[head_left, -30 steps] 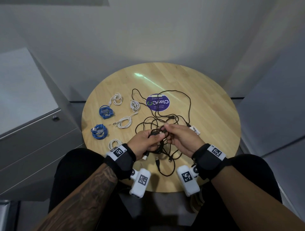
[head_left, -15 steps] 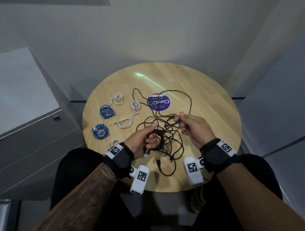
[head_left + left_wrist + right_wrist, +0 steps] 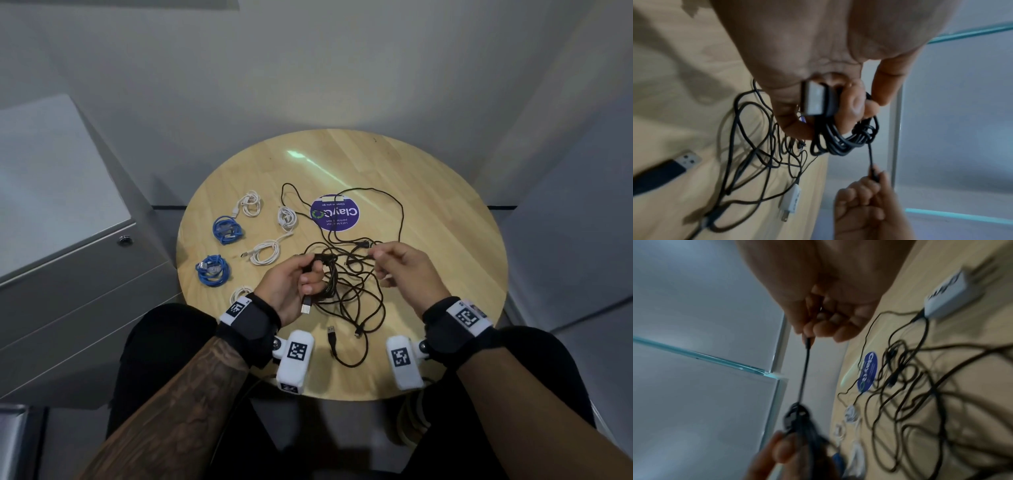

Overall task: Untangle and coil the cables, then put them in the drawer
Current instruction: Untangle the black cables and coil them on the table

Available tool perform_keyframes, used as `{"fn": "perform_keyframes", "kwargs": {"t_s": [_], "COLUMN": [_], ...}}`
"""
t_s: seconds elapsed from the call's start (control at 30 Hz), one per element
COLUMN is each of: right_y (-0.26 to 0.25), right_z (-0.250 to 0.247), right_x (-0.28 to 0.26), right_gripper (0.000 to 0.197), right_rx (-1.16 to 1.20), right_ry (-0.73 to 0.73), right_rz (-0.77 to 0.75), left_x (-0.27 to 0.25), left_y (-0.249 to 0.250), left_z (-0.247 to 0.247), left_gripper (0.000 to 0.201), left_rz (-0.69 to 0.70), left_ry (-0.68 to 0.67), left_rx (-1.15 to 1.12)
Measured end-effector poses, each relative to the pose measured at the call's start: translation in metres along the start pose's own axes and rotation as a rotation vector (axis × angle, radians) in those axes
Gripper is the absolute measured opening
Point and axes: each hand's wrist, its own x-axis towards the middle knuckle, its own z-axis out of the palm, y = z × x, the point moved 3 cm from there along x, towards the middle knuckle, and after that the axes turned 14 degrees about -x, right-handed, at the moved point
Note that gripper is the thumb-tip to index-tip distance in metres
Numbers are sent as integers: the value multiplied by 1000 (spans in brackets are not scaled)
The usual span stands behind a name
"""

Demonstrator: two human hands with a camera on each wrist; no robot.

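Observation:
A tangle of black cables (image 3: pixel 352 274) lies on the round wooden table (image 3: pixel 445 246). My left hand (image 3: pixel 294 284) grips a coiled black bundle (image 3: pixel 840 142) whose USB plug (image 3: pixel 813 99) sticks out by the palm. My right hand (image 3: pixel 397 270) pinches the small plug end of that cable (image 3: pixel 808 340), and the strand (image 3: pixel 803 374) runs taut between the two hands. Coiled blue cables (image 3: pixel 227 229) (image 3: pixel 212 270) and white cables (image 3: pixel 265 253) (image 3: pixel 250 204) lie at the table's left.
A grey drawer cabinet (image 3: pixel 68 260) with a lock stands shut to the left. A purple round sticker (image 3: pixel 335 212) is stuck mid-table. A white plug adapter (image 3: pixel 945 295) and a loose USB plug (image 3: pixel 331 331) lie among the black cables. My knees are under the table's near edge.
My right hand has drawn away to the right from the left hand, pulling a cable end out of the bundle until the strand is taut. The left hand keeps its grip on the coil.

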Motion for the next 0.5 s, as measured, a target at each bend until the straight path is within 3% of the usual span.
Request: {"fn": "perform_keyframes", "kwargs": {"t_s": [0.17,0.37,0.5], "right_y": [4,5,5], "right_z": [38,50,44], "right_x": [-6,-12,-10], "right_gripper": [16,21,17], "right_rx": [-244,171,232], "right_ry": [-141,-246,-184], "right_rz": [-95,138,147], "left_x": [1,4,3], "left_y": [-2,-7,-3], "left_z": [7,0,0], "left_gripper": [26,32,34], "left_rz": [-19,65,125], "left_ry": [-93,-3,-19], "left_rx": [23,339,523]}}
